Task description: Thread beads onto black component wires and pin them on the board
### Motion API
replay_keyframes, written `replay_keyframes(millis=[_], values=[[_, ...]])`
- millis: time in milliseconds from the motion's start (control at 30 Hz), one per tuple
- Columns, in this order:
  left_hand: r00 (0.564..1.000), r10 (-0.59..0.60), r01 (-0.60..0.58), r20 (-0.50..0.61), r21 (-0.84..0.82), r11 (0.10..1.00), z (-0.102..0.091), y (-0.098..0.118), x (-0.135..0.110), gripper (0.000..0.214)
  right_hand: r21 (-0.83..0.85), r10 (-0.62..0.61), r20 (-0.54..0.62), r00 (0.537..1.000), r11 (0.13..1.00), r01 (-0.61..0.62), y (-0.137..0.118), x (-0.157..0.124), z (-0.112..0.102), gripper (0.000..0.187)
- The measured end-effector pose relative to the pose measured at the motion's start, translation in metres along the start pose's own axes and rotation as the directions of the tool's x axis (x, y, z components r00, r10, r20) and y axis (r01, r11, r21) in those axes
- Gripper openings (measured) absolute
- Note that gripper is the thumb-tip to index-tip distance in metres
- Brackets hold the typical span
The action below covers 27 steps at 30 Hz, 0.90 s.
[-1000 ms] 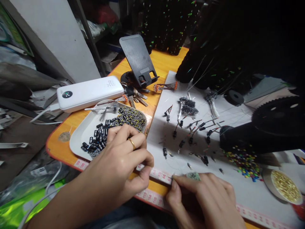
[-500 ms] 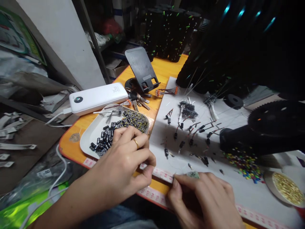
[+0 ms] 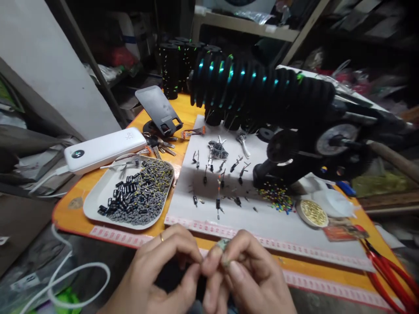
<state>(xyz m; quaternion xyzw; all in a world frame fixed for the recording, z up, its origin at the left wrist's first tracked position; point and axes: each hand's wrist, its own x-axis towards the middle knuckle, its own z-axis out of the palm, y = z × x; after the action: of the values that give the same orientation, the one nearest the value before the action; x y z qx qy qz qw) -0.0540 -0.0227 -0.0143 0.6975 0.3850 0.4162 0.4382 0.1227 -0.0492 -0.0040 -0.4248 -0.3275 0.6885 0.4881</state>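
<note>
My left hand [image 3: 166, 270], with a ring on one finger, is pinched just above the table's front edge. Beside it, my right hand [image 3: 252, 274] is also closed in a pinch, its fingertips almost meeting the left ones. A small greenish scrap [image 3: 223, 244] shows at the right fingertips; I cannot tell whether it is held or wrapped on a finger. What either pinch holds is too small to make out. Beyond the hands, small black cylinders on short wires [image 3: 218, 203] lie on a white board [image 3: 183, 209]. At left, a white tray [image 3: 90, 205] holds black cylinders and many small grey pieces.
A white power bank [image 3: 104, 150], keys [image 3: 163, 146] and a phone stand [image 3: 159, 109] are at back left. A black machine with a ribbed roller [image 3: 262, 87] overhangs the board. Coloured beads [image 3: 276, 196], a bowl of gold pieces [image 3: 312, 213] and red-handled pliers [image 3: 389, 274] are at right.
My left hand has moved from the tray's front edge to my right hand, and their fingertips are now close together. The view has shifted, showing more of the machine and the table's right side.
</note>
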Motion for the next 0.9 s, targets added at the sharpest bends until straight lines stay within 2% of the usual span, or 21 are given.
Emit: replay_keyframes(millis=[100,167,200,267,300,333,433,533,633,733,900], values=[[0.991,-0.132,0.133,0.015,-0.138,0.981,0.005,0.009,0.007,0.029,0.105,0.060,0.069,0.996,0.992,-0.067,-0.002,-0.002,-0.002,0.043],[0.977,-0.187,0.208,0.098,-0.281,0.937,0.011,0.015,0.015,0.033,0.107,0.052,0.065,0.997,0.992,-0.059,-0.002,-0.005,-0.003,0.044],[0.965,-0.194,0.249,0.176,-0.394,0.884,0.015,0.018,0.019,0.033,0.102,0.049,0.055,0.997,0.993,-0.054,-0.001,-0.007,-0.003,0.044],[0.927,-0.212,0.369,0.311,-0.637,0.677,0.025,0.021,0.027,0.032,0.082,0.044,0.028,0.999,0.996,-0.046,0.001,-0.011,-0.003,0.043],[0.916,-0.214,0.400,0.340,-0.720,0.568,0.029,0.022,0.030,0.033,0.070,0.037,0.015,0.999,0.997,-0.038,0.002,-0.013,-0.003,0.043],[0.920,-0.237,0.391,0.311,-0.760,0.519,0.034,0.023,0.034,0.034,0.058,0.029,0.005,1.000,0.998,-0.029,0.003,-0.015,-0.003,0.042],[0.940,-0.301,0.305,0.162,-0.794,0.526,0.041,0.024,0.042,0.035,0.034,0.016,0.004,1.000,0.999,-0.016,0.004,-0.018,-0.003,0.041],[0.944,-0.318,0.239,0.090,-0.851,0.467,0.043,0.025,0.045,0.032,0.039,0.036,0.036,0.999,0.999,-0.038,0.005,-0.017,-0.003,0.041],[0.944,-0.320,0.216,0.075,-0.875,0.434,0.042,0.027,0.043,0.030,0.070,0.057,0.085,0.995,0.996,-0.063,0.006,-0.015,-0.003,0.043],[0.927,-0.368,0.242,0.065,-0.855,0.459,0.041,0.027,0.038,0.028,0.110,0.073,0.118,0.990,0.990,-0.087,0.008,-0.015,-0.004,0.046],[0.893,-0.444,0.298,0.078,-0.841,0.451,0.041,0.027,0.023,0.034,0.118,0.079,0.106,0.991,0.989,-0.092,0.008,-0.015,-0.006,0.046]])
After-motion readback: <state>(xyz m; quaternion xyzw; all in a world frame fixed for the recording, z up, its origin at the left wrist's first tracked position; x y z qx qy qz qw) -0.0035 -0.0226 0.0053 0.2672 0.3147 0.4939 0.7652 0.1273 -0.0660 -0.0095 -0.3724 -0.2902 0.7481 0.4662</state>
